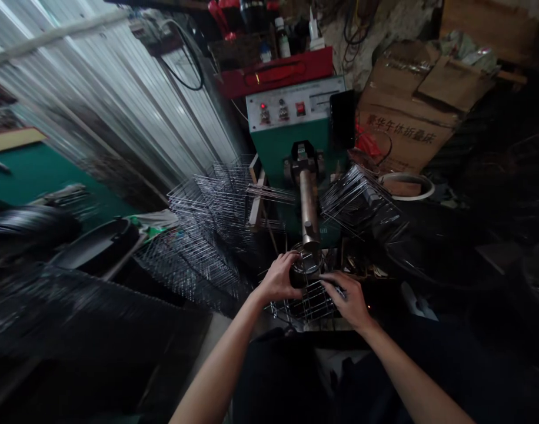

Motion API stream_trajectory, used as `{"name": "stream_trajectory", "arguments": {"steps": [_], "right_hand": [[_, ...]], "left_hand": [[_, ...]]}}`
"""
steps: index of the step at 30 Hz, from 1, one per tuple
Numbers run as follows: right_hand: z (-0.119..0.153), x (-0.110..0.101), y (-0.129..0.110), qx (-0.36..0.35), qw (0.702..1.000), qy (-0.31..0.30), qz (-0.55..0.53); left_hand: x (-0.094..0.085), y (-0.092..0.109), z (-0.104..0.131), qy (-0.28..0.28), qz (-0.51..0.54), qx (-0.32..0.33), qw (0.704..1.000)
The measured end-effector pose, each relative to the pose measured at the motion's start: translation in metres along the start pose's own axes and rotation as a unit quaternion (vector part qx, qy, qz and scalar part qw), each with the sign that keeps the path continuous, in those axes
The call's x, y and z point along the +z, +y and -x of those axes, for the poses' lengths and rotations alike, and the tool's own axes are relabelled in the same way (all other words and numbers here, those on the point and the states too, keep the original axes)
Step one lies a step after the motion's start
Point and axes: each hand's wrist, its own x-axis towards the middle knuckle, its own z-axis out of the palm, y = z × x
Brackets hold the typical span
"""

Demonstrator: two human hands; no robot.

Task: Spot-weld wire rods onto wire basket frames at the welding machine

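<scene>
A green machine (273, 147) stands ahead, with a metal cylinder arm (308, 203) reaching toward me. Just below the arm's end is a round metal piece (305, 266) above a wire grid (316, 303). My left hand (280, 278) curves round the left side of the round piece, thumb and fingers apart. On the right, my right hand (346, 294) has its fingers pinched together at the piece's right edge, over the grid; what it holds is too small and dark to name.
Stacked wire racks (208, 218) stand left of the machine. Thin wires (358, 197) lie right of it, before a cardboard box (406, 118). A red tray (291, 68) with bottles sits on top. A black round pan (97, 244) lies at the left.
</scene>
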Motion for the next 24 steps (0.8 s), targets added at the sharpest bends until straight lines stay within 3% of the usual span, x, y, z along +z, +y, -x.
{"name": "stream_trajectory", "arguments": {"steps": [12, 18, 24], "right_hand": [[-0.004, 0.000, 0.002, 0.032, 0.999, 0.018, 0.010], [-0.018, -0.005, 0.022, 0.016, 0.997, -0.007, 0.074], [-0.026, -0.007, 0.033, -0.001, 0.997, -0.030, 0.067]], "left_hand": [[0.003, 0.002, 0.000, 0.010, -0.016, -0.008, 1.000], [0.000, -0.013, -0.017, 0.012, -0.031, -0.006, 0.999], [-0.005, -0.021, -0.029, -0.001, -0.019, 0.000, 1.000]]}}
